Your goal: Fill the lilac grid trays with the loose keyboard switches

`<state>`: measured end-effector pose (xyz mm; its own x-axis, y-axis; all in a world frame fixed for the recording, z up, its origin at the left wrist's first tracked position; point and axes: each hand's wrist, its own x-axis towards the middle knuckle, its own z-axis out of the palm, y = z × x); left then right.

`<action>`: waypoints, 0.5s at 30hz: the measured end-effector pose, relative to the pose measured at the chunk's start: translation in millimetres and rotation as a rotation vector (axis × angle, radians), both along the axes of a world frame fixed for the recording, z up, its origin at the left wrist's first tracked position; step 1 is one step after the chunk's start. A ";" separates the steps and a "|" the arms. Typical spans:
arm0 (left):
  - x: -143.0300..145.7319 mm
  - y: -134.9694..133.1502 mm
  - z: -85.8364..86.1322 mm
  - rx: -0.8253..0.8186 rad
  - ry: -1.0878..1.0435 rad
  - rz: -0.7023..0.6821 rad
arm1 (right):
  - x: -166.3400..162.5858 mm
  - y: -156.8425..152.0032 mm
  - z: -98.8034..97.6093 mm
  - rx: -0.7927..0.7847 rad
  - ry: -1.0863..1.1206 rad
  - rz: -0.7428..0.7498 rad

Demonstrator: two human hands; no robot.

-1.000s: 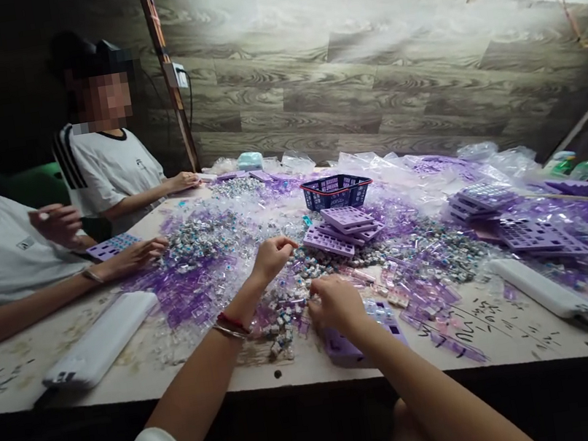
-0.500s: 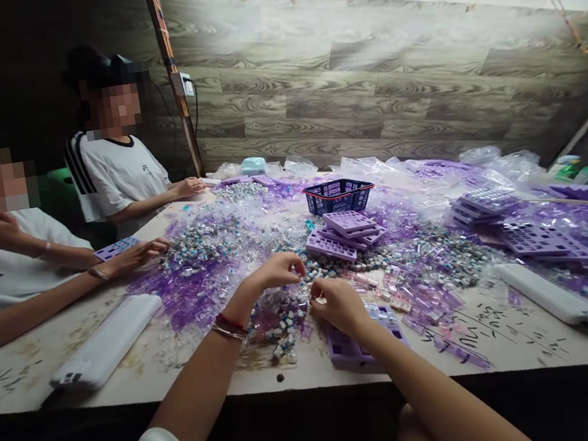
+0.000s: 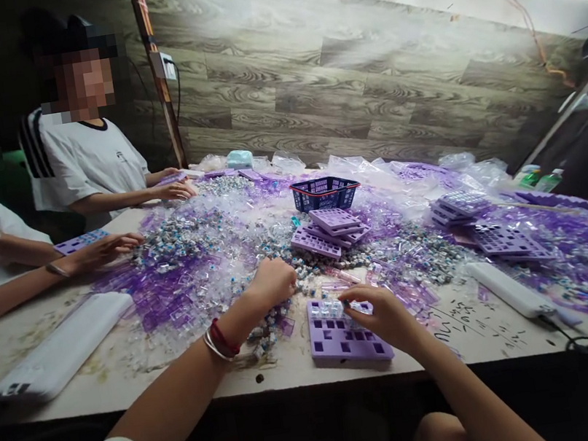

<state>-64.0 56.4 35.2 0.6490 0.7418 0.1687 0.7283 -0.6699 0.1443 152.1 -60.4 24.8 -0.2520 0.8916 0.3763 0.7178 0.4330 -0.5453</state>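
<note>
My left hand (image 3: 270,283) is curled closed over a heap of small grey and clear switch parts (image 3: 265,320) at the near middle of the table. My right hand (image 3: 379,314) pinches a small clear part at the top row of a purple tray (image 3: 345,338) with square holes, which lies flat near the table's front edge. Some holes in the tray's top row hold clear parts. What my left fingers hold is hidden.
A blue basket (image 3: 324,192) and stacked purple trays (image 3: 326,230) stand mid-table amid piles of purple and clear parts. White long lamps lie at left (image 3: 59,351) and right (image 3: 506,288). Two other people sit at the left, hands on the table (image 3: 110,248).
My right hand moved right and nearer onto the tray, uncovering most of it. My left hand dropped lower onto the parts heap. The view shifted slightly.
</note>
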 end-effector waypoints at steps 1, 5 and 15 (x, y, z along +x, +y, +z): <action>1.4 -0.8 -0.7 0.007 0.001 0.014 | 1.1 -3.0 0.4 -0.005 -0.028 -0.001; 3.6 -0.9 -3.3 0.014 -0.003 0.041 | 0.2 -12.6 5.7 -0.047 -0.118 0.011; 5.4 2.7 -11.5 -0.063 -0.120 -0.004 | -13.2 -14.8 16.6 -0.103 -0.340 -0.052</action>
